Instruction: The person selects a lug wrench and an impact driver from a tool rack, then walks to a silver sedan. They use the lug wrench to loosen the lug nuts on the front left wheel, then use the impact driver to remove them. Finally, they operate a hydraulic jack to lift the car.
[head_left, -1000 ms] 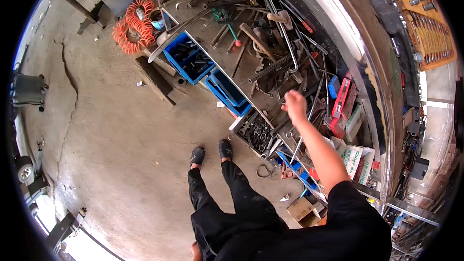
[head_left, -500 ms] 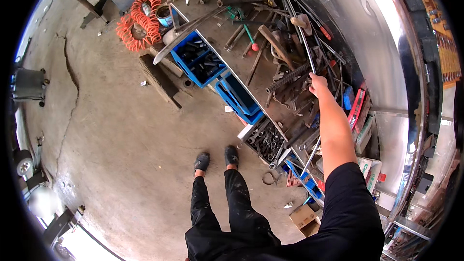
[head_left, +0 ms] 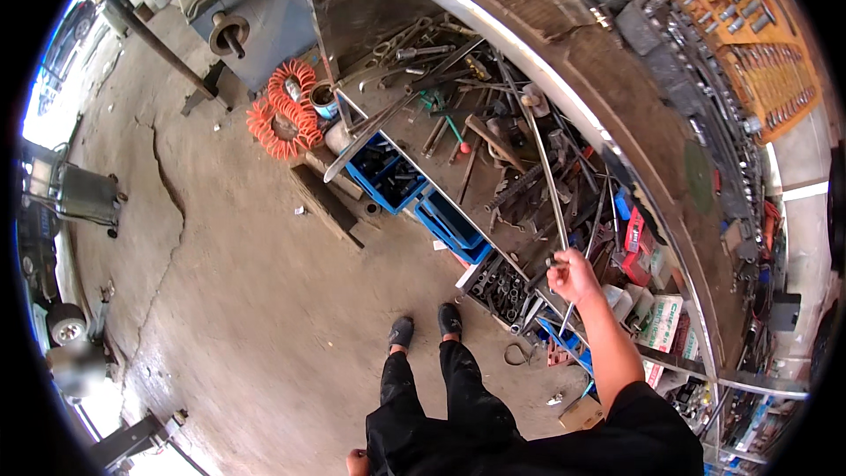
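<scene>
The right arm [head_left: 614, 348], bare below a short sleeve, extends forward and slightly inward, nearly straight. Its right hand [head_left: 571, 278] is closed, fingers curled tightly, just inside the front edge of the low shelf [head_left: 412, 137]. The left hand [head_left: 357, 463], partly visible, hangs by the left thigh [head_left: 388, 423].

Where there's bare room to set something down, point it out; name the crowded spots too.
The widest bare patch is floor, between the wooden beam, the long crack and the shoes. A smaller one shows on the shelf between the blue bin and the red-balled tool. Crowded: around the right hand, with bars and tools.
</scene>
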A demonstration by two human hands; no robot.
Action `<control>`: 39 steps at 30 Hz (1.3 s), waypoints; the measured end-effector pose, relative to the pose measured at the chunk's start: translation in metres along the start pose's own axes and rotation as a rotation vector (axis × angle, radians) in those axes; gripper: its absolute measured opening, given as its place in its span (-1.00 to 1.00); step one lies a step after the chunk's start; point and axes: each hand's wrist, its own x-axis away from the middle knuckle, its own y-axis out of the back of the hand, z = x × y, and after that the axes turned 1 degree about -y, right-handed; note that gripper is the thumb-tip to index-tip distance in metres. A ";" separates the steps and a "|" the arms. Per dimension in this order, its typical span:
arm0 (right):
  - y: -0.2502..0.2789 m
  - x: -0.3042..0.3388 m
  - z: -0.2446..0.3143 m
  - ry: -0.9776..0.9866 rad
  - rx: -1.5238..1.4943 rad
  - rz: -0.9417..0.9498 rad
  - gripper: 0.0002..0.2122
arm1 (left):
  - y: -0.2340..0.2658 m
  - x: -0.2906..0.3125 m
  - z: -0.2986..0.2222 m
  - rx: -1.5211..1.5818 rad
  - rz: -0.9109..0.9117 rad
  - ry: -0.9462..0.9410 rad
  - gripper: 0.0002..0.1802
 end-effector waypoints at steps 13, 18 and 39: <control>0.010 0.338 -0.056 0.166 0.351 -0.227 -0.83 | 0.100 -0.056 -0.380 -0.245 0.176 -0.839 -0.28; 0.000 0.427 -0.112 -0.069 0.244 -0.204 -0.84 | 0.066 0.065 -0.528 -0.277 0.390 -1.577 -0.03; -0.059 0.315 -0.198 -0.306 0.333 0.291 -0.81 | 0.120 -0.021 -0.480 -0.736 0.793 -0.987 -0.33</control>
